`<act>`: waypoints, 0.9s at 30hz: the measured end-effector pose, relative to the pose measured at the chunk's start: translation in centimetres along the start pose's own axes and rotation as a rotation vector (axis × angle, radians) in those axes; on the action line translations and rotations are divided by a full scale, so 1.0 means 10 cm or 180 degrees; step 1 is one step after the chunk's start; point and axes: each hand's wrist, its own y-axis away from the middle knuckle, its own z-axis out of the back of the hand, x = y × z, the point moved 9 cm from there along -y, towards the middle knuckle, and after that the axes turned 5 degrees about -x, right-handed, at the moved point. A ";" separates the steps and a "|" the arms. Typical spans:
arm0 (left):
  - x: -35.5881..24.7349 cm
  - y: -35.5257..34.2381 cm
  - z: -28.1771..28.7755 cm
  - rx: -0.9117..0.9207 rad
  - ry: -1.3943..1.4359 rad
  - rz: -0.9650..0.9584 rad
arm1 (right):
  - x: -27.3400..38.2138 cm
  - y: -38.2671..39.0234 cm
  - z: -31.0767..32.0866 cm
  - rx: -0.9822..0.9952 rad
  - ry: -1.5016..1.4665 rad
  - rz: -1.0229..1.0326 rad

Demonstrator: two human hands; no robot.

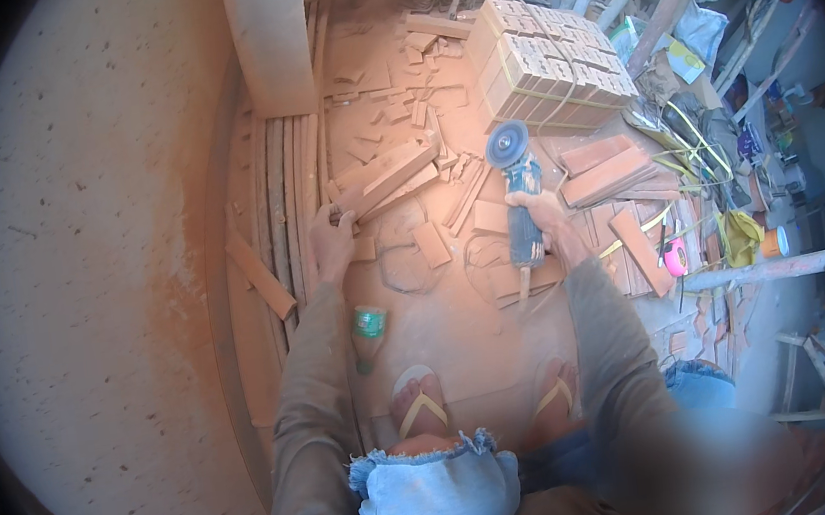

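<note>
My right hand (pixel 542 212) is wrapped round the blue body of an angle grinder (pixel 522 184). Its round disc points away from me, at the far end of the tool, and its tail end points back toward my feet. My left hand (pixel 333 244) is closed on the near end of a long reddish brick tile (pixel 389 177), which slants away to the right. Other tiles lie under and beside that one. A gap separates the disc from the tile in my left hand.
A strapped stack of tiles (pixel 553 67) stands at the far right. Loose tiles (pixel 610 171) lie near the grinder, and broken pieces litter the dusty floor beyond. A green-labelled bottle (pixel 369 334) is by my sandalled feet. Wooden poles (pixel 780 266) line the right side; a wall (pixel 102 270) runs along the left.
</note>
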 end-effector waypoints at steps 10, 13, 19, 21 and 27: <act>0.05 -0.03 0.01 0.0032 0.0195 0.0259 | -0.52 0.22 -0.60 0.1690 -0.2237 -0.0772; -0.02 0.00 -0.02 0.0057 0.0247 0.0215 | -0.44 0.30 -0.70 0.1434 -0.2245 -0.0391; -0.03 -0.01 -0.04 0.0079 0.0338 0.0082 | -0.44 0.22 -0.77 0.1973 -0.2121 -0.0738; -0.07 0.04 -0.02 0.0033 0.0292 0.0026 | -0.35 0.25 -0.81 0.1839 -0.1952 -0.0713; 0.05 0.07 -0.05 -0.0105 -0.0107 -0.0300 | -0.07 0.31 -0.78 0.1327 -0.0858 -0.0199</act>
